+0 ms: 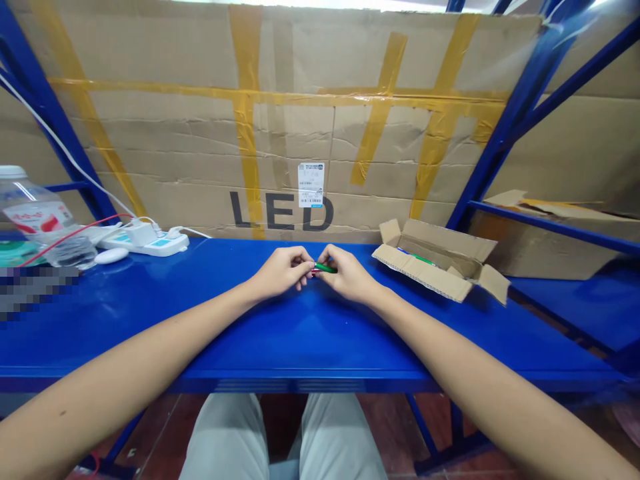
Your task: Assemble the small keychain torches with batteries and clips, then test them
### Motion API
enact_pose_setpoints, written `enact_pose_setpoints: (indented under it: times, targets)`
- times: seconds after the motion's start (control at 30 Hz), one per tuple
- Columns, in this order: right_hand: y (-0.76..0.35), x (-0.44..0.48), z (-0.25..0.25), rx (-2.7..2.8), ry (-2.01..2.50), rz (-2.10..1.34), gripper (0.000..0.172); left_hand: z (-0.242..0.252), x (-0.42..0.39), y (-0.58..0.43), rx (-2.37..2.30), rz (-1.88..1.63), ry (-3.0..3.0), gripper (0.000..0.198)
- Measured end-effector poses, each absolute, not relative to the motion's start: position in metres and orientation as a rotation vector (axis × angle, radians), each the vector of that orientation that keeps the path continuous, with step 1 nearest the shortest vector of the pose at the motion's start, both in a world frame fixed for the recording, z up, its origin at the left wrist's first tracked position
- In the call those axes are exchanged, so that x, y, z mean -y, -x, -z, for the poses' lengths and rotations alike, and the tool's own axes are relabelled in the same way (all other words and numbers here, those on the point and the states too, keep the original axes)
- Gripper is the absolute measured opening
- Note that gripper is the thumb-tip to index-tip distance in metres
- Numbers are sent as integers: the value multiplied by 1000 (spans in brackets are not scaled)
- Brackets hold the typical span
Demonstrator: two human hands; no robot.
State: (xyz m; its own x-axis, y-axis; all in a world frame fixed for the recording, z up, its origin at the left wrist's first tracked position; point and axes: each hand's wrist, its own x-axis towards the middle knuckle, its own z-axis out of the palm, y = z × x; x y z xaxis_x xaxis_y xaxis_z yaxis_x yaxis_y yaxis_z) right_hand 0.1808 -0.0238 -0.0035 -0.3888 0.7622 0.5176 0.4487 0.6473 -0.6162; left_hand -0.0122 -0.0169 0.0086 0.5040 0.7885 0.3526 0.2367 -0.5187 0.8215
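Observation:
Both hands meet over the middle of the blue table (300, 340). Between them is a green pen-like piece (325, 267), with a small red piece (315, 272) just under its left end. My left hand (287, 270) is closed, its thumb and index finger pinching the left end of the green piece. From the other side, my right hand (345, 272) is closed round the right part of the green piece, which its fingers partly hide. Whether the red piece is separate from the green one cannot be made out.
An open cardboard box (425, 270) holding green and blue pen-like items lies at the right. At the left are a power strip (163, 244), cables, a white oval object (111, 256) and a plastic bottle (43, 217). A large cardboard sheet (200, 153) stands behind.

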Motion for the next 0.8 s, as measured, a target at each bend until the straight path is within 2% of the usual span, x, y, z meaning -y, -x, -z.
enact_pose_setpoints:
  times: [0.1,0.2,0.43,0.6,0.8]
  targets:
    - [-182,25,0,2052,894,-326,19,-9,18,9,-818,-993,-1975,16]
    - [-183,27,-4,2060,884,-356,17,-7,18,11,-824,-996,-2031,16]
    - [-184,25,0,1837,929,-1188,29,-7,17,18,-749,-1005,-2645,14]
    - [-186,24,-5,1576,897,-1735,19,-8,20,17,-622,-982,-2905,17]
    - [-194,20,-9,1410,910,-2099,15,-10,21,16,-559,-892,-3099,22]
